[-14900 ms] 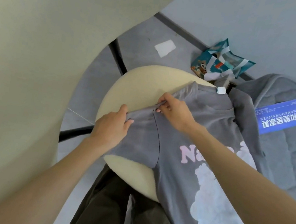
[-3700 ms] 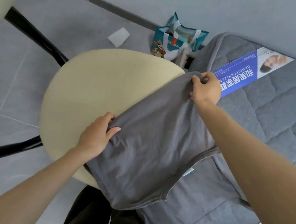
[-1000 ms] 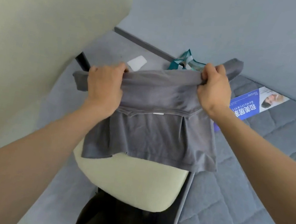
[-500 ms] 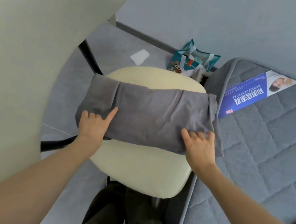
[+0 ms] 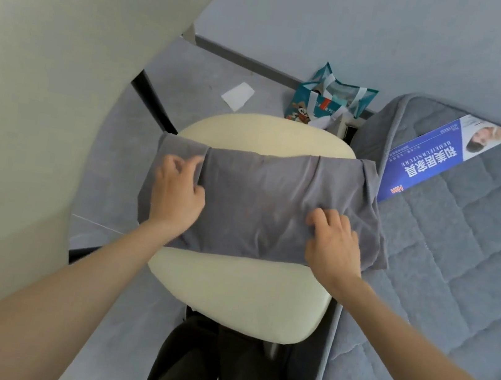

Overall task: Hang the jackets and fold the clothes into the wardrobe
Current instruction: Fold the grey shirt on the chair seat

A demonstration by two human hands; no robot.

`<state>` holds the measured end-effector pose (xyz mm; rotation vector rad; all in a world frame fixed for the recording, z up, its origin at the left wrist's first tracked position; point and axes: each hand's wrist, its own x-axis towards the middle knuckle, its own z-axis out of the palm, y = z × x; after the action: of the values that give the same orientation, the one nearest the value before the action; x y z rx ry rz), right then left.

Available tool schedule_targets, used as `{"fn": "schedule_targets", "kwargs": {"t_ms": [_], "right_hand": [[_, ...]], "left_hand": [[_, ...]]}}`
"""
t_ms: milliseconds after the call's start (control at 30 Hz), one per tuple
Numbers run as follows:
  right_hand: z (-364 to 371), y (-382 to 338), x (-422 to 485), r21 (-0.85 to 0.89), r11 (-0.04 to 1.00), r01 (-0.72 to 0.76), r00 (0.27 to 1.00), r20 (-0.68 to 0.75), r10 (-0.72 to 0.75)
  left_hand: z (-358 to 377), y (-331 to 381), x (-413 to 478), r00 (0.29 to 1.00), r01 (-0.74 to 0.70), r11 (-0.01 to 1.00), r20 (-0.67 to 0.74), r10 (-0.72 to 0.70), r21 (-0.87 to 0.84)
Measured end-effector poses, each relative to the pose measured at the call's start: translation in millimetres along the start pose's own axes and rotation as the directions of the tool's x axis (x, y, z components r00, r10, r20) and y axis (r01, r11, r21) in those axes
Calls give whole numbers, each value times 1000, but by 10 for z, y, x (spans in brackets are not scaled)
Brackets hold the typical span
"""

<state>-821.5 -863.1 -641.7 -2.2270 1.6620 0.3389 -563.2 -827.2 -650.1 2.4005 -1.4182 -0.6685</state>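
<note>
Left hand (image 5: 177,193) has slid up grey shirt (image 5: 261,198) near "BEMEIFURNITURE" label (image 5: 422,160).

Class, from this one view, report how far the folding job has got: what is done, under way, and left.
Done: the grey shirt lies folded into a band across the chair seat. In hand: the left hand and right hand grip its cloth, likely for another fold. Left: finishing the fold and storing it in the wardrobe.

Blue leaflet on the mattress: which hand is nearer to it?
Right. The right hand is on the folded shirt near the end beside the blue leaflet; the left hand is on the opposite end, farther away.
</note>
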Motion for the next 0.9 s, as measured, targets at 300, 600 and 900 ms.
{"fn": "schedule_targets", "kwargs": {"t_ms": [300,600,900], "right_hand": [[-64,-579,920,297,941,165,981,46,-186],[49,-555,1222,21,988,151,985,76,-153],[-11,-333,1172,236,961,144,989,-65,-132]], "left_hand": [[117,-225,738,914,402,904,4,-406,-147],[204,-276,910,860,446,842,-116,-497,-303],[135,-214,966,610,588,609,-202,-766,-532]]}}
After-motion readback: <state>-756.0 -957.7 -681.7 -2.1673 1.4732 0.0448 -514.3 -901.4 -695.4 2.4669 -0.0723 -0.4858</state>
